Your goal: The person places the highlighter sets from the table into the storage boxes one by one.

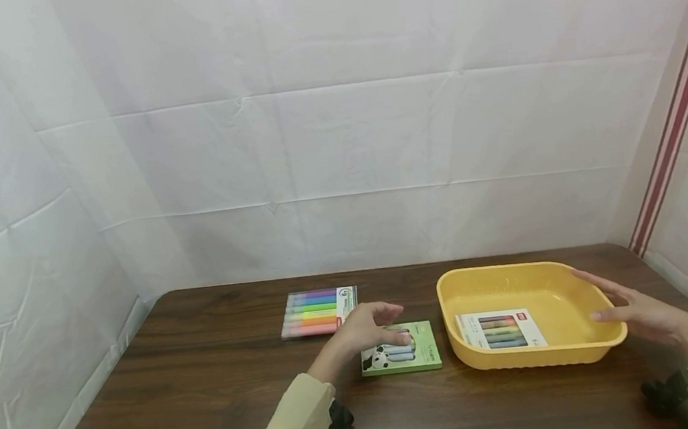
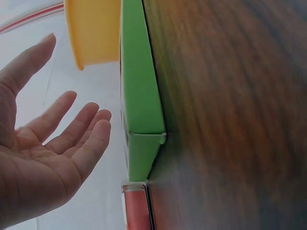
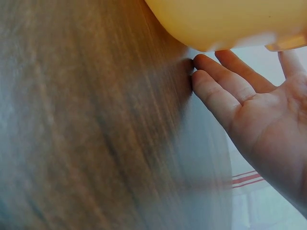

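In the head view my left hand (image 1: 364, 328) hovers over a green box of pens with a panda (image 1: 426, 346), fingers loosely spread. The left wrist view shows that left hand (image 2: 53, 148) beside the green box (image 2: 141, 86), a gap between them. My right hand (image 1: 646, 316) holds the right end of a yellow basin (image 1: 538, 356), thumb over its rim, fingers along the outside. From the right wrist, the fingers (image 3: 220, 93) reach under the yellow wall, the lower fingertips at the tabletop. A white-labelled pack of colored pens (image 1: 470, 333) lies inside the basin.
Behind the green box lies a clear pack of rainbow highlighters (image 1: 310, 314), partly covered by the left hand. Everything stands on a dark wooden table (image 1: 211, 386). White cloth (image 1: 349, 138) hangs behind and at both sides.
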Demonstrator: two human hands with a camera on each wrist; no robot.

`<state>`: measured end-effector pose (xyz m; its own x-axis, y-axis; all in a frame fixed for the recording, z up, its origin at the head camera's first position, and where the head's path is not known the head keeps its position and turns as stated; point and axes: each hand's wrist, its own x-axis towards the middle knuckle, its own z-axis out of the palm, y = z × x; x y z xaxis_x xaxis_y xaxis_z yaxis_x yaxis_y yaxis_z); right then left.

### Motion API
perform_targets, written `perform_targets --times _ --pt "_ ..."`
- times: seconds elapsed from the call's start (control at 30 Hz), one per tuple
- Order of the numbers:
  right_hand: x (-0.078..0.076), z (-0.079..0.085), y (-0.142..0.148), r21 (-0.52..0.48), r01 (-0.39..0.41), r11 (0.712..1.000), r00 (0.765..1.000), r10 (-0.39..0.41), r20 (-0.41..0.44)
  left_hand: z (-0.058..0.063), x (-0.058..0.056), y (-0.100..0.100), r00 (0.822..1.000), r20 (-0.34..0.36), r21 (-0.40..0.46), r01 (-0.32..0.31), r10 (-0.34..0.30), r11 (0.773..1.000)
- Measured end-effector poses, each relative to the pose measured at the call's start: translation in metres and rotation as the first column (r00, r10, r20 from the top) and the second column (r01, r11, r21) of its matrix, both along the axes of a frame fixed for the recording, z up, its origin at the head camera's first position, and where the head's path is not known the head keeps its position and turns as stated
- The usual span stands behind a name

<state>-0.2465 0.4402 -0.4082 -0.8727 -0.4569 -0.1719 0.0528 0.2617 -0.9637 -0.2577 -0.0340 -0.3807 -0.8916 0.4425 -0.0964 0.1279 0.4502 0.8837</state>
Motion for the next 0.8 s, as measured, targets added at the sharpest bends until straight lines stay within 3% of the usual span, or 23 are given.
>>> perform_targets --times 0.6,0.8 --pt "-0.0008 -0.0016 0.0016 -0.032 -0.023 0.999 1.000 0.023 -0.001 -0.0049 -0.0044 0.0040 0.998 -0.059 -0.083 0.032 -0.037 0.996" --pt "-0.0002 -0.0013 0.0008 -0.011 -0.008 1.000 1.000 0.008 0.005 -0.0033 -0.0030 0.0049 0.998 -0.057 -0.150 0.025 -0.033 0.988"
